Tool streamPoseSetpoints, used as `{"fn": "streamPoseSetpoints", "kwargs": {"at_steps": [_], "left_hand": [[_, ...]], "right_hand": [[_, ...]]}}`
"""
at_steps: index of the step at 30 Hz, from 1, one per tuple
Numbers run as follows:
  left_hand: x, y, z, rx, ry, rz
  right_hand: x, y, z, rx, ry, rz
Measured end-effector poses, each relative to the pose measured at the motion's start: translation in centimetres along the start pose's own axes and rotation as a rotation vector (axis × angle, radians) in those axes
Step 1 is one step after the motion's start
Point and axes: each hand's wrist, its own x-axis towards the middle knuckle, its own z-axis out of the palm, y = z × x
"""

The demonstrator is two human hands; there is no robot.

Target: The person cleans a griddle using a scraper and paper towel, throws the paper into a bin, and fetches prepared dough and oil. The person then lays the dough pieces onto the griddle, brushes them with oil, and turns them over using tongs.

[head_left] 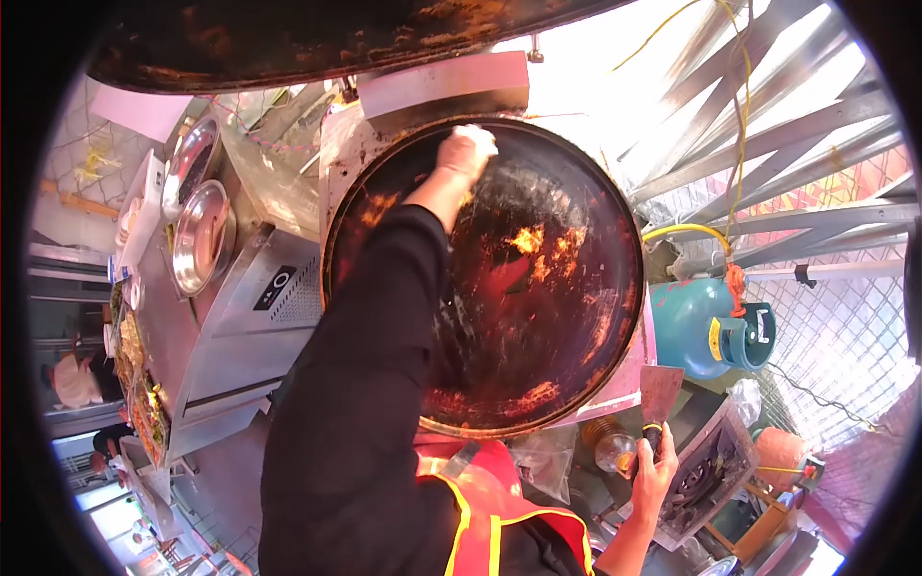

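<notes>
A large round black griddle pan [538,317], streaked with brown and orange patches, fills the middle of the view. My left hand [468,154] reaches across it to the far side, its fingers closed close to the dark surface; whatever they hold, if anything, is hidden. At the lower right, beyond the pan's near edge, my right hand [652,477] grips the dark handle of a scraper [662,392]. Its flat, brownish blade points up and stands apart from the pan.
A dark round lid or second pan [336,38] hangs over the top edge. A green gas cylinder [693,324] with a yellow hose stands on the right. To the left, a steel counter [235,336] carries metal bowls [202,237]. Below right sits a burner [708,472].
</notes>
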Motion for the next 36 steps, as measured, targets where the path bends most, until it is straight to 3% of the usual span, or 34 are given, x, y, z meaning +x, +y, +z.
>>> {"fn": "streamPoseSetpoints", "kwargs": {"at_steps": [2,7,10,11,12,13,15,17,18,19,21,23,24,27,29,31,36], "left_hand": [[-4.1,-3.4,-2.7,0.033,0.077,-0.155],[-11.2,-9.6,-3.0,0.091,-0.011,-0.188],[-11.4,-3.9,-2.3,-0.168,0.196,-0.133],[-11.3,-1.6,-2.9,-0.152,0.198,-0.006],[-11.3,-2.0,1.3,-0.143,0.094,0.032],[-12.5,1.1,-1.0,0.047,-0.004,0.064],[-13.8,-0.2,1.1,-0.005,-0.195,0.088],[-17.5,-0.4,-0.5,0.077,-0.234,0.254],[-20.0,-1.2,1.2,-0.115,-0.147,0.225],[-21.8,0.4,-1.0,0.100,-0.202,0.341],[-25.8,2.0,-2.2,0.165,-0.284,0.420],[-28.6,2.9,-2.5,-0.139,-0.179,0.395],[-29.1,3.3,-4.2,-0.096,-0.258,0.368],[-29.5,3.0,-10.9,-1.170,-0.370,-0.649],[-31.6,1.3,-14.0,-1.871,-0.159,-0.800],[-34.7,-0.2,-16.5,-2.148,-0.031,-0.801],[-42.5,-3.1,-22.0,-2.503,0.277,-0.498]], "right_hand": [[0.0,-0.3,0.2,-0.005,-0.006,-0.011],[0.4,-0.4,0.9,0.029,-0.070,0.007],[0.1,-0.6,1.6,0.047,-0.085,-0.013],[0.1,-0.8,1.8,0.051,-0.093,-0.020],[-0.1,-0.9,1.9,0.050,-0.102,-0.028],[-0.3,-0.8,2.0,0.052,-0.108,-0.037],[-0.5,-1.0,1.6,0.043,-0.116,-0.064],[-0.9,-1.1,1.6,0.044,-0.121,-0.097],[-1.0,-1.4,1.7,0.058,-0.136,-0.095],[-1.2,-1.7,2.0,0.051,-0.147,-0.093],[-1.2,-2.5,2.7,0.022,-0.178,-0.087],[-1.3,-3.4,3.8,0.033,-0.233,-0.120],[-1.2,-3.6,4.6,0.044,-0.258,-0.145],[-0.9,-4.6,7.5,0.033,-0.379,-0.158],[-1.2,-5.1,10.0,0.020,-0.486,-0.174],[-1.9,-5.4,12.7,0.025,-0.628,-0.229],[-6.4,-6.3,19.6,-0.107,-0.776,-0.311]]}}
